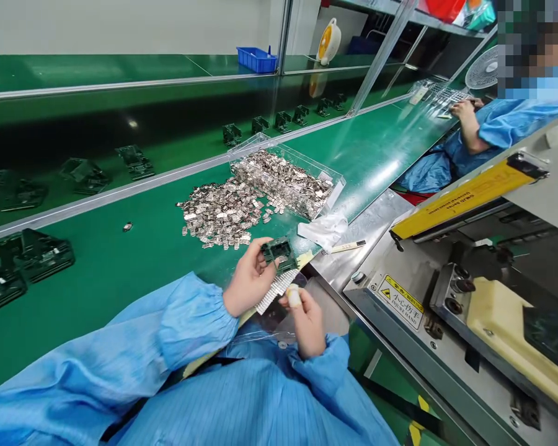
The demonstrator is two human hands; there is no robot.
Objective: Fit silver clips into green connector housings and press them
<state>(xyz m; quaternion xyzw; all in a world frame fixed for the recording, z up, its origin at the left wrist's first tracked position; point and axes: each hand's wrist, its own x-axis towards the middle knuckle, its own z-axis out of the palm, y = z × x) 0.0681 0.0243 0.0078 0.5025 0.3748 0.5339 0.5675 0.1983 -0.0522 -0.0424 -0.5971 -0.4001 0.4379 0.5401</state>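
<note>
My left hand (248, 282) is closed on a dark green moulded plastic part (283, 254), holding it above the near edge of the green table. Below and to the right, my right hand (308, 319) has its fingers bent together, with a white cover (294, 296) on one fingertip. Whether anything small is pinched there I cannot make out. Between the two hands lies a sheet with rows of small pale pieces (276, 290). Beyond my left hand spreads a heap of small silver metal pieces (218, 214), next to a clear plastic tray (337, 186) full of similar ones.
A white cloth (323, 230) and a pen-like stick (348, 246) lie right of the heap. Several dark green parts (41, 254) stand at left. A press machine (446, 310) with a yellow sensor bar (465, 195) fills the right side. Further back, a co-worker's hand (465, 110) is at the table.
</note>
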